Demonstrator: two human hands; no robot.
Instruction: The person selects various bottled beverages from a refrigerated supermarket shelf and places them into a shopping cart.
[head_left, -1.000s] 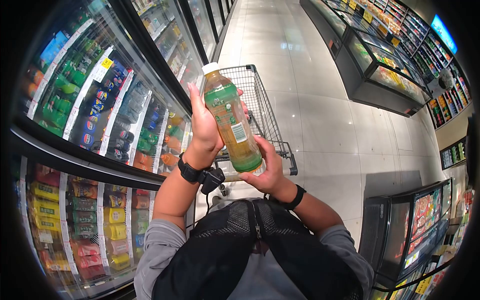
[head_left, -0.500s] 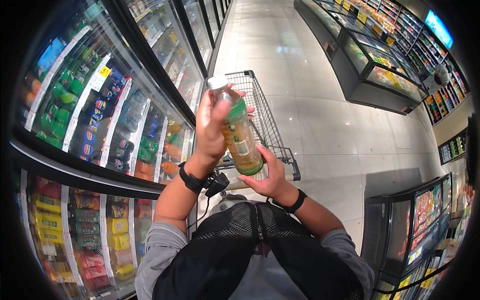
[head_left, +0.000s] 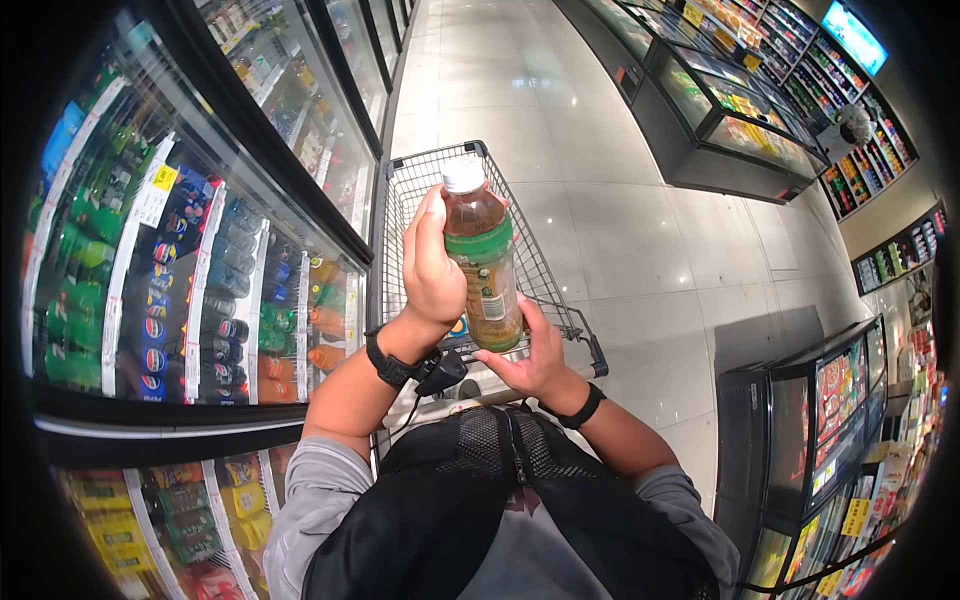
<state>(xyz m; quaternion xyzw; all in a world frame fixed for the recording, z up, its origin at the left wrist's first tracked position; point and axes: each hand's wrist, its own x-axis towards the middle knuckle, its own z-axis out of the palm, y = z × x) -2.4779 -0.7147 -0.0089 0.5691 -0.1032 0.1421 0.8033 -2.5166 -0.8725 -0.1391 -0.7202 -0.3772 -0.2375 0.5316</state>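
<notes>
In the head view I hold a drink bottle (head_left: 484,262) up in front of me, over the shopping cart. It has a white cap, a green band and a label with a barcode, and the liquid inside looks brownish. My left hand (head_left: 434,262) is wrapped around its upper left side, with the thumb near the neck. Lower down, my right hand (head_left: 532,350) grips the base from the right. The bottle stands nearly upright with the cap away from me. Its far side and some fingertips are hidden behind it.
The wire shopping cart (head_left: 530,225) is just ahead of me. Glass-door fridges (head_left: 285,165) with bottled drinks line the left side. Freezer cabinets (head_left: 735,155) stand at the upper right, and another display case (head_left: 790,430) is at the lower right. Pale tiled floor (head_left: 640,260) runs between them.
The bottle has turned to a more upright angle, and its green band faces me more fully. My left thumb has shifted from across its front to its left side. The whole view has shifted slightly.
</notes>
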